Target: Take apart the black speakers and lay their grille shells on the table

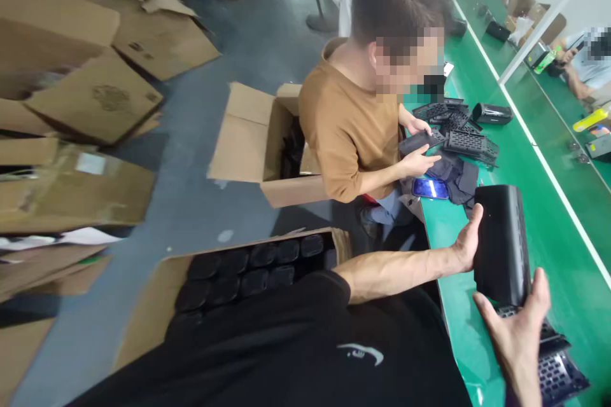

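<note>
A smooth black plastic housing (500, 245) with rounded sides stands nearly upright over the green table's edge, between my two hands. My left hand (468, 240) grips its left side, thumb against the edge and the other fingers hidden behind it. At the lower end, my right hand (519, 327) has thumb and forefinger spread around the housing; its remaining fingers are mostly out of sight. Beneath and beside the right hand lie black perforated grille pieces (561, 369), partly covered by it.
A co-worker in a brown top (344, 121) handles a dark part beside piled grilles (470, 143), a phone (430, 189) and another black housing (492, 114). Behind my arm, an open carton (153, 305) holds several black units. Cardboard boxes (81, 191) stand on the left floor.
</note>
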`<state>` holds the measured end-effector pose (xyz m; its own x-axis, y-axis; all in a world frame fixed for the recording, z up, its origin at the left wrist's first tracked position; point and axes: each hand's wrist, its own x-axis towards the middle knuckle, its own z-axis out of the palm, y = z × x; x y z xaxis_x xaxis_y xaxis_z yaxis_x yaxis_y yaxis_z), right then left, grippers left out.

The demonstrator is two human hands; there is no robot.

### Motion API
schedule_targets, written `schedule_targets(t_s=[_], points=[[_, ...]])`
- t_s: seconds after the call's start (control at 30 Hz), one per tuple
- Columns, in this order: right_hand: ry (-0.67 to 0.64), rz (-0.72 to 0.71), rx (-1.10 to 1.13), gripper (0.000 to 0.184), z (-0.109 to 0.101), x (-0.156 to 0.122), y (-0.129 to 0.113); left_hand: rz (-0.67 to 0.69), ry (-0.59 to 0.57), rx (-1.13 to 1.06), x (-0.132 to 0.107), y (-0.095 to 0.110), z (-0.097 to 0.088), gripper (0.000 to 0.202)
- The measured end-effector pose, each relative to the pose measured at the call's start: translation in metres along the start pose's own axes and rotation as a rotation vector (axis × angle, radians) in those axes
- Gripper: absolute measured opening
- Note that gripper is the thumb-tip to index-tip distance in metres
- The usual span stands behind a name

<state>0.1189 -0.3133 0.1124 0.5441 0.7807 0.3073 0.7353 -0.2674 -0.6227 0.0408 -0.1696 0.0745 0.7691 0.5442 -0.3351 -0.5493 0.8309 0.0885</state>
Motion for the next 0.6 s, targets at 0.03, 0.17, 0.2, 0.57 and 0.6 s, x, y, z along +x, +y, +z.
schedule_targets(t_s=[0.03,0.17,0.2,0.57,0.6], points=[[0.069,0.031,-0.001,0.139,0.01,-0.009,-0.002,-0.01,0.006,0.059,0.002,0.004,0.0,0.069],[0.198,0.142,0.046,0.134,0.037,-0.019,-0.014,-0.054,-0.083,0.282,0.003,0.015,0.003,0.095],[0.206,0.147,0.048,0.134,0.04,-0.019,-0.017,-0.063,-0.107,0.317,0.003,0.017,0.004,0.098],[0.272,0.283,0.083,0.104,0.012,-0.023,-0.019,-0.01,-0.188,0.555,0.016,0.024,0.0,0.09],[0.246,0.327,0.095,0.105,0.003,-0.022,-0.019,-0.006,-0.202,0.594,0.021,0.039,0.0,0.089]])
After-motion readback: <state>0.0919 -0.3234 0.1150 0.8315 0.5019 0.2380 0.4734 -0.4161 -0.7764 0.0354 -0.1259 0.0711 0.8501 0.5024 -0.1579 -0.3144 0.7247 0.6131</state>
